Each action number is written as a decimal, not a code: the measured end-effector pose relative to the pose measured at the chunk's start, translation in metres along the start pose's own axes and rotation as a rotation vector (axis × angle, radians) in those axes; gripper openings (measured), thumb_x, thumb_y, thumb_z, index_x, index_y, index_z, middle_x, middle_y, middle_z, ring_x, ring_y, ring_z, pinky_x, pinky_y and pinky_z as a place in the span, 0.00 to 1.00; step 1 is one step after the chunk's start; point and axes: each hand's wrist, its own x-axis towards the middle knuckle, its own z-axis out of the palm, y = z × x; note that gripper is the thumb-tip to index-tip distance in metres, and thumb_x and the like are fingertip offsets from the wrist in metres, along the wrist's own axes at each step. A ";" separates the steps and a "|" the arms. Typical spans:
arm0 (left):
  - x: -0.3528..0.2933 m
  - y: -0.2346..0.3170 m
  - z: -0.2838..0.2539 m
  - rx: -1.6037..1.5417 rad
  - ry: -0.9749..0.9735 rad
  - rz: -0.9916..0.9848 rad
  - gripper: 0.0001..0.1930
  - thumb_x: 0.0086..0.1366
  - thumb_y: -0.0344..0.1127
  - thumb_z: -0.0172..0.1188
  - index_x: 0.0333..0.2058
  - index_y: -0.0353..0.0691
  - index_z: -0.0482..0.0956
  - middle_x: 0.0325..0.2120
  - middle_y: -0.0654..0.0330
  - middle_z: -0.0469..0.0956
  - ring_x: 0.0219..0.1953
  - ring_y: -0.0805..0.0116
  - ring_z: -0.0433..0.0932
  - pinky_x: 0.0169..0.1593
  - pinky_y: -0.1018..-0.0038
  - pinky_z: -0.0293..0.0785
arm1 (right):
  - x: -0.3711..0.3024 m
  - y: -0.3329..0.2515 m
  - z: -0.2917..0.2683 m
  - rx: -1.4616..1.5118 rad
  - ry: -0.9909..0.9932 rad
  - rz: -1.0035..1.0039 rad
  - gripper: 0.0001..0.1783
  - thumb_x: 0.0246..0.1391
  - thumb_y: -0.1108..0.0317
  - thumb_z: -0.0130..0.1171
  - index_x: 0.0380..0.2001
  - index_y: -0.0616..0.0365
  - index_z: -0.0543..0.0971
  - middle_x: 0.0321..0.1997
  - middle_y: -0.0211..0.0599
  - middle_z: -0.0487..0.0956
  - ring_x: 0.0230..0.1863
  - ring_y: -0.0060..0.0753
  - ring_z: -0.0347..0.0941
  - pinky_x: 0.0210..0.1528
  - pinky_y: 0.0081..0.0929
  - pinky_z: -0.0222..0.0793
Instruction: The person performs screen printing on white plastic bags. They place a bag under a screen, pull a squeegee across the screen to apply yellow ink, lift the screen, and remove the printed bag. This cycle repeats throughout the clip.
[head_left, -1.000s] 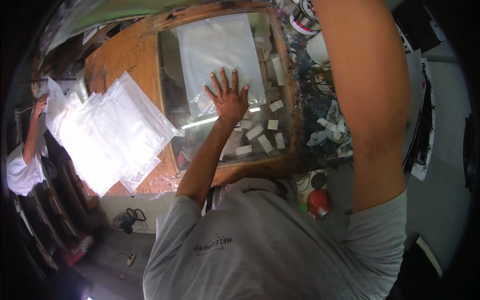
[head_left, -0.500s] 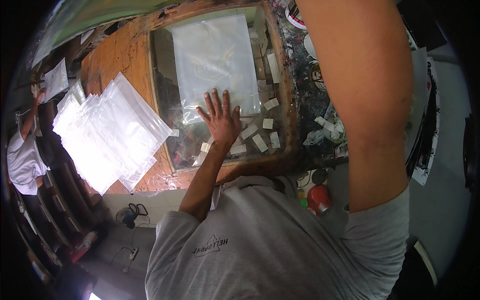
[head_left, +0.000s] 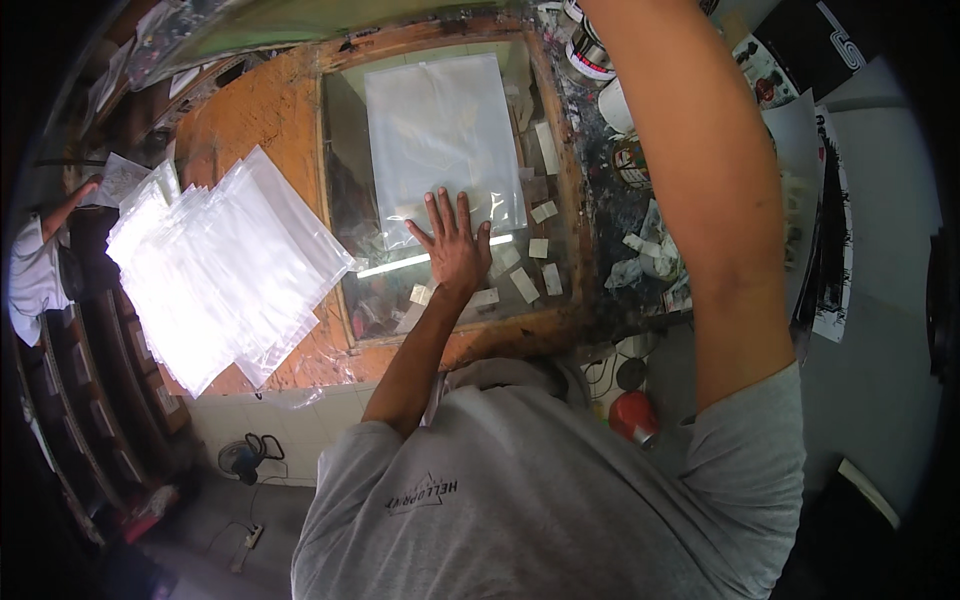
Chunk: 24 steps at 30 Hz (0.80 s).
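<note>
Head view: my left hand lies palm down with its fingers spread wide, grasping nothing. Its fingertips rest on the near end of a translucent, whitish rectangular plastic bag, while the palm reaches past that end toward me. The bag lies flat on a clear glass pane set into a worn, orange-brown wooden tabletop, near the pane's far side. Small cream rectangular pieces show around the bag's right and near sides; I cannot tell whether they sit on the glass or beneath it. A bright white streak of light crosses the pane beside my hand.

My bare right arm stretches up past the top edge, so my right hand is hidden and I cannot tell how it is held. To the left of the pane, a fanned pile of clear, glossy plastic bags covers part of the wood. Beyond it, at the far left, another person in a white shirt holds a pale sheet.
</note>
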 end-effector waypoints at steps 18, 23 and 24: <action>-0.012 -0.012 -0.052 -0.522 0.107 -0.025 0.33 0.70 0.43 0.60 0.68 0.34 0.64 0.74 0.41 0.52 0.78 0.42 0.42 0.72 0.31 0.22 | -0.048 -0.032 0.040 0.124 -0.003 0.054 0.27 0.65 0.45 0.54 0.49 0.58 0.82 0.35 0.45 0.79 0.41 0.41 0.77 0.57 0.52 0.70; -0.034 0.001 -0.170 -1.578 0.284 -0.086 0.29 0.72 0.41 0.60 0.68 0.40 0.64 0.67 0.50 0.64 0.72 0.51 0.61 0.71 0.42 0.54 | -0.174 -0.065 0.100 -0.032 0.291 -0.031 0.26 0.60 0.49 0.61 0.51 0.58 0.79 0.45 0.47 0.78 0.50 0.49 0.73 0.54 0.51 0.60; -0.047 -0.005 -0.173 -1.797 0.302 -0.160 0.27 0.72 0.41 0.60 0.66 0.41 0.66 0.64 0.52 0.68 0.68 0.53 0.66 0.69 0.46 0.61 | -0.200 -0.068 0.120 0.029 0.223 0.007 0.26 0.59 0.52 0.65 0.53 0.57 0.77 0.43 0.46 0.76 0.48 0.48 0.71 0.51 0.49 0.60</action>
